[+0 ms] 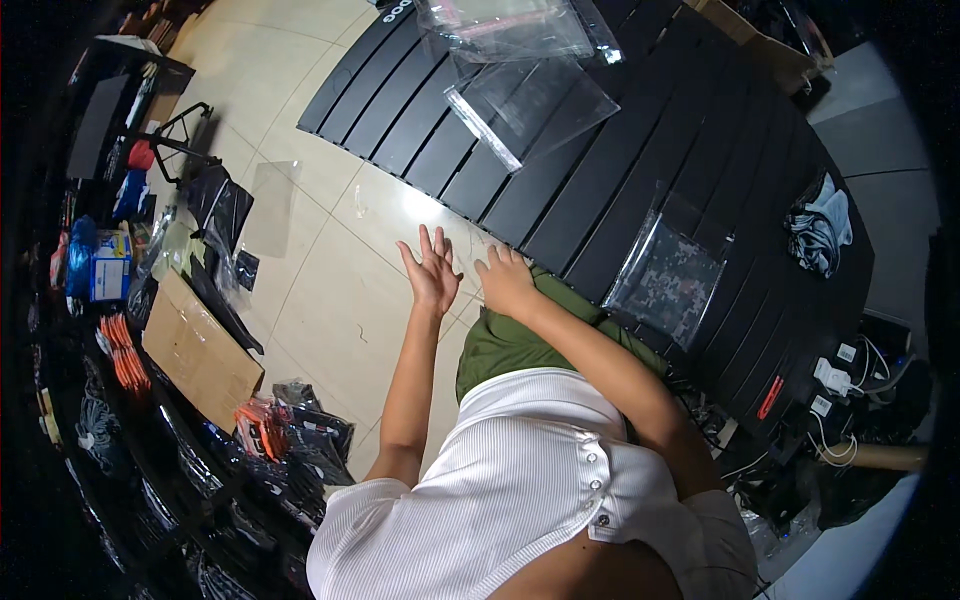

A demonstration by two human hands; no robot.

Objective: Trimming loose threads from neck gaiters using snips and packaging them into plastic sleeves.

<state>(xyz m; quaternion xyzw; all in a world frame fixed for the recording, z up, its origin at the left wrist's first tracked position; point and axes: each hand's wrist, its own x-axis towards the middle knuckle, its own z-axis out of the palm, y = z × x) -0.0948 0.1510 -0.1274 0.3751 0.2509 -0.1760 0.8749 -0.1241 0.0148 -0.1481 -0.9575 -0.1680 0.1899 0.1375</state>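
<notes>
Head view: see left hand [437,275] beyond the near edge of the black slatted table [590,215], palm up, fingers spread, gripping nothing; see right hand [507,283] near that edge, beside green trousers [520,345], fingers lightly bent, maybe for steadying; cannot tell if touching table or clamped on anything; find camouflage packet [665,275] flat on table's near side, probably for easy reach; find clear bags [545,105] stacked at table's far side, likely kept aside.

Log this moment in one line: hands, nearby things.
left hand: open, empty | right hand: beside black slatted table | on it: plastic-wrapped grey camouflage item, transparent plastic bags, red slender object
</notes>
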